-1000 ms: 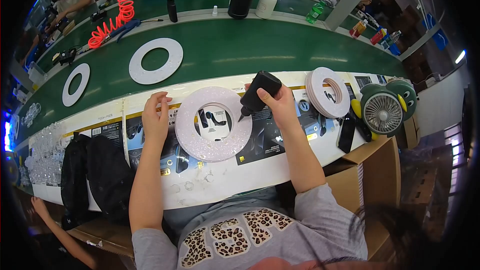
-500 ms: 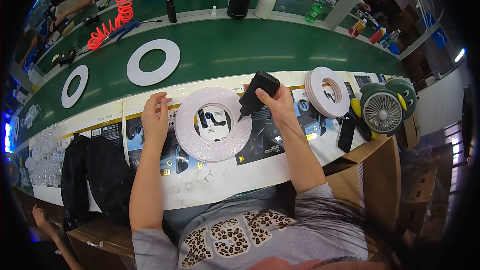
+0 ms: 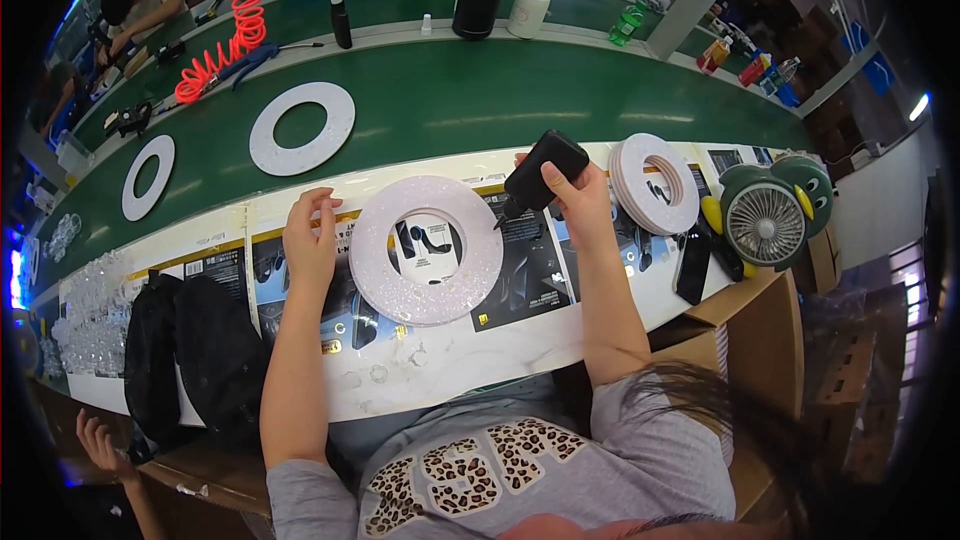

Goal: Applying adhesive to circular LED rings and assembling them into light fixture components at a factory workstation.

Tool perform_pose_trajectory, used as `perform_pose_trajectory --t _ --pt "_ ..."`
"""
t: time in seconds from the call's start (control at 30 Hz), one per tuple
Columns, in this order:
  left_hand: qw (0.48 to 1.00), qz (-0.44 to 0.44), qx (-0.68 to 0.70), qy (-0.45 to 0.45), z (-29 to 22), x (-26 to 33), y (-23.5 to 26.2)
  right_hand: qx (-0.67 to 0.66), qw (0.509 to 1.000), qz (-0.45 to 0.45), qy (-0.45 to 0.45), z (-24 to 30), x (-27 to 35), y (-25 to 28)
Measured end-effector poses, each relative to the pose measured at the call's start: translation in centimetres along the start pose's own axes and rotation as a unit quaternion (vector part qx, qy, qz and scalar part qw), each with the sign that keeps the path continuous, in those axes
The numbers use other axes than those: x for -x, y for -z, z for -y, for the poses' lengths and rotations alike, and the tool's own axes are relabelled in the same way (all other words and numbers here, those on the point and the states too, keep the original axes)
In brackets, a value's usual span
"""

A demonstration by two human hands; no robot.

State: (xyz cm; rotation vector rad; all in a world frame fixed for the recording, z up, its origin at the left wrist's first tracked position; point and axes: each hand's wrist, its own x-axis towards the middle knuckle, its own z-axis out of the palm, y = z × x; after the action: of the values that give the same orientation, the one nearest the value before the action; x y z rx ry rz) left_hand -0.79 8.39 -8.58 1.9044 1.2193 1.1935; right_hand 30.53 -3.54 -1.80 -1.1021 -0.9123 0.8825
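Observation:
A white speckled flat ring [image 3: 375, 250] lies in front of me on the printed sheets, with another layer showing under its lower edge. My right hand [image 3: 582, 202] is closed round a black squeeze bottle [image 3: 545, 175], which is tilted so its narrow nozzle points down-left beside the ring's right rim. Whether the tip touches the ring I cannot tell. Resting left of the ring, my left hand [image 3: 312, 232] holds nothing, its fingers loosely apart. To the right of the bottle stands a stack of similar rings [image 3: 632, 180].
Two more rings [image 3: 268, 145] [image 3: 133, 202] lie on the green belt [image 3: 430, 90]. At right are a phone [image 3: 692, 268] and a small fan [image 3: 765, 225]. Black cloth bundles [image 3: 215, 350] and clear plastic pieces [image 3: 90, 315] sit left. Another person's hand [image 3: 102, 445] shows at lower left.
My right hand and the bottle have moved right and slightly up, away from the ring's face. The rings on the belt have shifted slightly left. The other person's hand at lower left has moved.

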Motion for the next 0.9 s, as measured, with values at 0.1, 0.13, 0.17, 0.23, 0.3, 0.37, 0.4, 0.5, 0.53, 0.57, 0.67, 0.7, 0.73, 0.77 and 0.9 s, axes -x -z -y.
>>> perform_pose_trajectory --t 0.1,0.13,0.17,0.23,0.3,0.37,0.4,0.5,0.53,0.57,0.67,0.7,0.73,0.77,0.9 --pt "1.0 0.001 -0.003 -0.004 -0.08 -0.02 0.05 0.019 1.0 -0.01 0.006 -0.04 -0.1 0.1" --pt "1.0 0.003 -0.002 -0.005 -0.05 -0.01 0.08 0.026 1.0 -0.012 0.007 -0.13 -0.13 0.13" --pt "1.0 0.003 0.0 -0.005 -0.07 0.0 0.11 0.026 1.0 -0.012 0.007 -0.27 -0.19 0.16" --pt "1.0 0.005 -0.002 -0.006 -0.12 0.01 0.2 0.028 0.999 -0.005 0.015 -0.61 -0.31 0.2" --pt "1.0 0.007 -0.003 -0.006 -0.22 -0.01 0.21 0.033 0.999 -0.007 0.015 -0.65 -0.32 0.2" --pt "1.0 0.003 -0.007 -0.011 -0.29 -0.03 0.17 0.037 0.999 -0.01 0.014 -0.63 -0.32 0.21" --pt "1.0 0.004 -0.006 -0.011 -0.33 -0.04 0.13 0.04 0.999 -0.012 0.013 -0.6 -0.33 0.22" --pt "1.0 0.003 -0.01 -0.009 -0.33 -0.04 0.18 0.037 0.999 -0.013 0.011 -0.68 -0.36 0.15" --pt "1.0 0.003 -0.011 -0.011 -0.27 -0.04 0.22 0.033 0.999 -0.013 0.012 -0.73 -0.37 0.12" --pt "1.0 0.003 -0.012 -0.013 -0.28 -0.05 0.22 0.033 0.999 -0.013 0.012 -0.74 -0.39 0.15" --pt "1.0 0.002 -0.008 -0.011 -0.38 -0.05 0.2 0.027 0.999 -0.01 0.015 -0.79 -0.41 0.22" --pt "1.0 0.003 -0.008 -0.011 -0.39 -0.05 0.18 0.026 1.0 -0.011 0.013 -0.81 -0.41 0.23" --pt "1.0 0.004 -0.007 -0.01 -0.41 -0.05 0.16 0.026 1.0 -0.011 0.011 -0.82 -0.41 0.25" --pt "1.0 0.004 -0.008 -0.009 -0.43 -0.05 0.19 0.026 1.0 -0.011 0.011 -0.81 -0.41 0.23" --pt "1.0 0.001 -0.012 -0.017 -0.36 -0.02 0.17 0.028 0.999 -0.018 0.013 -0.68 -0.37 0.23"
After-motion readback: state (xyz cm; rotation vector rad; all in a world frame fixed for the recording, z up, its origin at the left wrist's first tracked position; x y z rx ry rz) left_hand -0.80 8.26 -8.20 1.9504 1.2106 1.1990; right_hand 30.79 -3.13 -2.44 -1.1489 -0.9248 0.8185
